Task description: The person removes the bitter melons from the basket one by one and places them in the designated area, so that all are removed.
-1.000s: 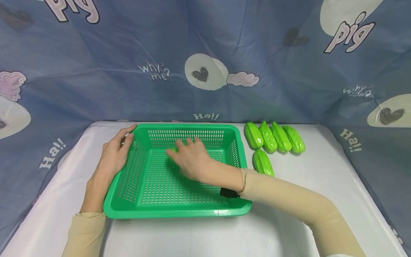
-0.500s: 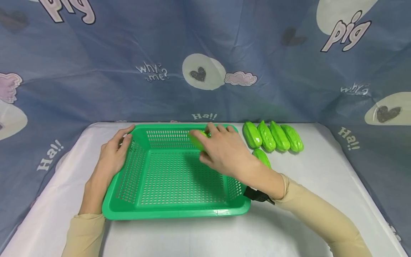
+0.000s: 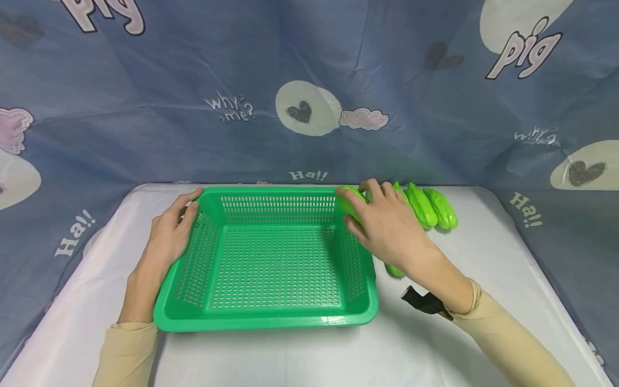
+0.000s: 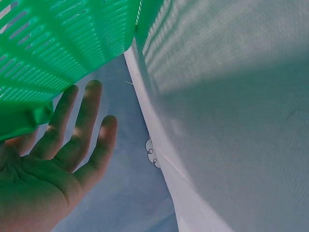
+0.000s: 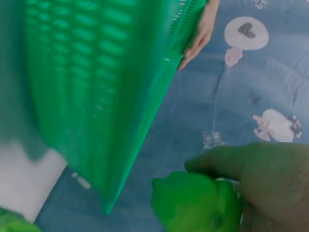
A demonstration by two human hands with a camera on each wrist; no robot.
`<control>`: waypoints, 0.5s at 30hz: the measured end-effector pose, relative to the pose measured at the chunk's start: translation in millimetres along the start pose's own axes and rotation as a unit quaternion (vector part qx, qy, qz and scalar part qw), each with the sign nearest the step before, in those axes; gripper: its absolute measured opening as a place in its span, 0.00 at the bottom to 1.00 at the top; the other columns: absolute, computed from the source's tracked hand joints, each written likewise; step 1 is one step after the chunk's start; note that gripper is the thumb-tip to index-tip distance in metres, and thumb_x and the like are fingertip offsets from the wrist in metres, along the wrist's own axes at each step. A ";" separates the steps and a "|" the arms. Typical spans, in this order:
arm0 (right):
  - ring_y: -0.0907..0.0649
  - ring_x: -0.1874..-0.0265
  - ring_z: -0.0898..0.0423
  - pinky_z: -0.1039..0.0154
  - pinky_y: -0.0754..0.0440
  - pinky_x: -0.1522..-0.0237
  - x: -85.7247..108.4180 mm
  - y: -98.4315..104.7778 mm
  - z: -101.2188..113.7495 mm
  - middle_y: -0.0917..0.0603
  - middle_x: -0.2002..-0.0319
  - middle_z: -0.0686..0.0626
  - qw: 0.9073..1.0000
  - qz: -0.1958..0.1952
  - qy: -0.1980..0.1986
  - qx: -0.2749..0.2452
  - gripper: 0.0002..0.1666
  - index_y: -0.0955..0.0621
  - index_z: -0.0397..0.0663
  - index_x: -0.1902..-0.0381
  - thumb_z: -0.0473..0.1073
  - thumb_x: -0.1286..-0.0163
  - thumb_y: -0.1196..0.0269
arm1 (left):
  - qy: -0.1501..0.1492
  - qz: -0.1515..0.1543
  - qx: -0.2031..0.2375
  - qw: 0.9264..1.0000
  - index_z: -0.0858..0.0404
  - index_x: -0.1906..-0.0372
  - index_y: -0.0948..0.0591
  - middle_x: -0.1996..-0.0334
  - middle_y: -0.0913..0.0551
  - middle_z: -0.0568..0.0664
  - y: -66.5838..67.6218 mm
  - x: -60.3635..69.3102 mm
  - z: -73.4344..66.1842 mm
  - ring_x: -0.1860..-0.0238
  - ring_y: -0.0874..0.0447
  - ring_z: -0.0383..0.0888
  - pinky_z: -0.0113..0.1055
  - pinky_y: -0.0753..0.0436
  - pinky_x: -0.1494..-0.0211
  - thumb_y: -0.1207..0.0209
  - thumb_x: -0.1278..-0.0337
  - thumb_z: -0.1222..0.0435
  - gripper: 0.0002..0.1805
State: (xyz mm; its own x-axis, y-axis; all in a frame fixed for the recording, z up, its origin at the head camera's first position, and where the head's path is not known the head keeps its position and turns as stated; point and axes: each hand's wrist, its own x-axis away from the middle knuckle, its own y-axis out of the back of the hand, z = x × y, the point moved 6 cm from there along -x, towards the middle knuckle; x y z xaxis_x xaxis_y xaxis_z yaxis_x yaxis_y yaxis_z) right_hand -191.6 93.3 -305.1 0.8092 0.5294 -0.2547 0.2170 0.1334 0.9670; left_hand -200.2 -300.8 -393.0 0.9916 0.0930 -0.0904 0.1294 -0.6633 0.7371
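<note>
A green plastic basket (image 3: 266, 322) with slotted walls stands on the white table. At its left side my left hand (image 3: 166, 234) holds the rim, thumb on top; in the left wrist view several fingers (image 4: 89, 113) stretch out beneath it, loosely spread. My right hand (image 3: 394, 228) holds a glossy bright-green ridged vegetable (image 3: 349, 201) above the basket's back right corner. In the right wrist view the thumb lies along that vegetable (image 5: 195, 203). More such vegetables (image 3: 440, 208) lie in a row right of the basket; my right hand partly hides some of them.
One vegetable (image 3: 394, 270) lies nearer the front, mostly behind my right forearm. A blue printed cloth (image 3: 309, 145) rises behind the table (image 3: 242, 357) and along its sides. A black strap (image 3: 425, 302) sits at my right wrist.
My right hand has lifted the vegetable out of the basket and carried it right, to the back right corner. My left hand keeps its place on the rim.
</note>
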 end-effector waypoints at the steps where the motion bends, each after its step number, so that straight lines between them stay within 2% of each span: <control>1: 0.19 0.52 0.36 0.43 0.18 0.53 2.7 -0.7 -4.4 0.19 0.39 0.37 1.000 -0.002 -0.007 0.001 0.29 0.25 0.61 0.25 0.49 0.20 0.35 | 0.000 0.000 0.000 1.000 0.45 0.14 0.36 0.27 0.23 0.71 0.2 0.0 -0.1 0.32 0.19 0.74 0.71 0.21 0.33 0.64 0.10 0.44 0.31; 6: 0.17 0.50 0.35 0.43 0.19 0.56 15.6 -6.2 -26.3 0.19 0.42 0.36 0.998 0.010 -0.057 0.002 0.31 0.26 0.60 0.24 0.46 0.22 0.37 | -0.002 0.001 0.001 1.000 0.46 0.14 0.36 0.27 0.23 0.72 0.8 0.0 -1.0 0.32 0.19 0.74 0.71 0.20 0.34 0.64 0.10 0.44 0.31; 11: 0.17 0.47 0.33 0.39 0.20 0.51 26.4 -11.0 -46.7 0.19 0.43 0.35 0.993 0.029 -0.111 -0.002 0.31 0.26 0.57 0.24 0.48 0.22 0.40 | -0.002 0.004 0.000 1.000 0.46 0.14 0.37 0.27 0.23 0.71 0.2 0.0 -0.8 0.32 0.19 0.73 0.71 0.20 0.33 0.64 0.10 0.44 0.31; 15: 0.17 0.45 0.29 0.33 0.20 0.47 35.8 -11.2 -60.9 0.20 0.42 0.32 0.991 0.043 -0.130 -0.001 0.34 0.28 0.55 0.21 0.49 0.22 0.38 | -0.001 0.005 -0.001 1.000 0.45 0.14 0.37 0.27 0.22 0.71 0.0 0.4 -0.6 0.32 0.18 0.73 0.71 0.21 0.34 0.65 0.10 0.43 0.31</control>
State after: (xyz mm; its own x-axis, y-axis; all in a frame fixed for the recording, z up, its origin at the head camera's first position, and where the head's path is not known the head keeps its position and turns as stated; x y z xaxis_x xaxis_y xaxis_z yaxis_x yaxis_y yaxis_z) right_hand -198.3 161.8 -324.6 0.9381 0.3050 -0.1644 0.1406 0.0986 0.9851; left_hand -199.9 -300.3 -392.7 0.9927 0.0856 -0.0848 0.1203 -0.6626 0.7393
